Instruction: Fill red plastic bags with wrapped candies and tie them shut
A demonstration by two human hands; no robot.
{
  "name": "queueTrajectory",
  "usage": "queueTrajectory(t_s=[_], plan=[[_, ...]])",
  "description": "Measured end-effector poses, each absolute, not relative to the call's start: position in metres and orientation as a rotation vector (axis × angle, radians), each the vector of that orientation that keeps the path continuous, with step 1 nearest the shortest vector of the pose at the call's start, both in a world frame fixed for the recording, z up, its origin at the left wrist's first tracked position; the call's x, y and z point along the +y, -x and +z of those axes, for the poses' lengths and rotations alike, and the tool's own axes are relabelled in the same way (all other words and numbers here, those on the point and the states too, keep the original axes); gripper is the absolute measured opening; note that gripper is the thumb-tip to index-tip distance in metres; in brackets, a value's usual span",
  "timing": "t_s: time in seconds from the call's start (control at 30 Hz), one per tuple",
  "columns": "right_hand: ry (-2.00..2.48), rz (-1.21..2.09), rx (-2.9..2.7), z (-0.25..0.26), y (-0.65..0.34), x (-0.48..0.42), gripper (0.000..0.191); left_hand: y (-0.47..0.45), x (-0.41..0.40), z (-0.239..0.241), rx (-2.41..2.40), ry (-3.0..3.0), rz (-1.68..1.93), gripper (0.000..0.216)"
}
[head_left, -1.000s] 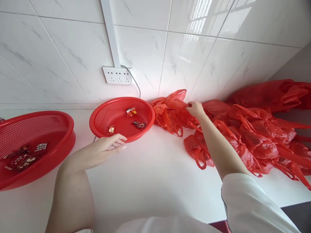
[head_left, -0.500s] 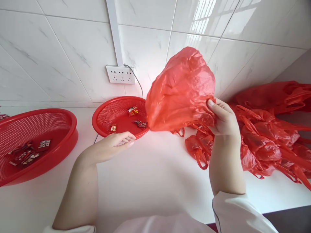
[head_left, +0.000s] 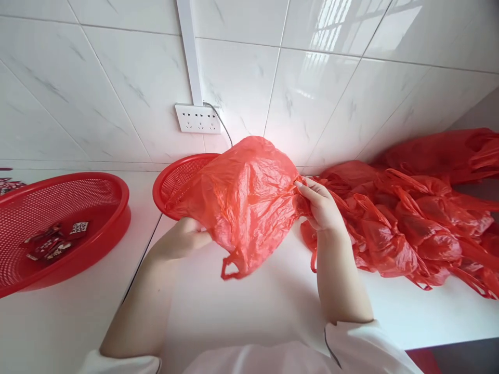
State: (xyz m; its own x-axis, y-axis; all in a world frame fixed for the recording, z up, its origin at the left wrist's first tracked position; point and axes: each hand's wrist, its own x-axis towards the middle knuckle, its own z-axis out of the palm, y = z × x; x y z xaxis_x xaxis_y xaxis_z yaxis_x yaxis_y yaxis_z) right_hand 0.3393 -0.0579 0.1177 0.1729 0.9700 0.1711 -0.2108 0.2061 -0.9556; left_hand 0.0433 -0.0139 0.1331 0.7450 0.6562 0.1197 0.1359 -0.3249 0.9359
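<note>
Right hand [head_left: 323, 206] is pinching a red bag [head_left: 249, 200]; left hand [head_left: 181, 239] is lying at its opposite edge (grip hidden, cannot tell).

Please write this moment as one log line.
right hand: grips red bag | left hand: at bag, grip unclear | red basket: partly behind bag

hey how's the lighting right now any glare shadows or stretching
All in the head view: window-like glare on the upper-right wall tiles; highlights on the red bag in the right hand; soft shadow on the white counter; tile lines fan out upward, perhaps lens distortion.
</note>
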Motion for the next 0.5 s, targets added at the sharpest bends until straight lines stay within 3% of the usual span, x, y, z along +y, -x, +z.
queueTrajectory(t_s=[0.13,0.33,0.5], plan=[[1.183,0.888,-1.105,0.110,-0.344,-0.054,0.023,-0.038,-0.012,0.137,0.462,-1.689,0.620,0.030],[1.640,0.395,-1.488,0.107,-0.346,-0.058,0.040,-0.050,-0.025,0.144,0.751,-1.455,0.713,0.025],[1.501,-0.069,-1.678,0.128,-0.317,-0.094,0.026,-0.059,-0.031,0.145,0.753,-1.425,0.679,0.029]])
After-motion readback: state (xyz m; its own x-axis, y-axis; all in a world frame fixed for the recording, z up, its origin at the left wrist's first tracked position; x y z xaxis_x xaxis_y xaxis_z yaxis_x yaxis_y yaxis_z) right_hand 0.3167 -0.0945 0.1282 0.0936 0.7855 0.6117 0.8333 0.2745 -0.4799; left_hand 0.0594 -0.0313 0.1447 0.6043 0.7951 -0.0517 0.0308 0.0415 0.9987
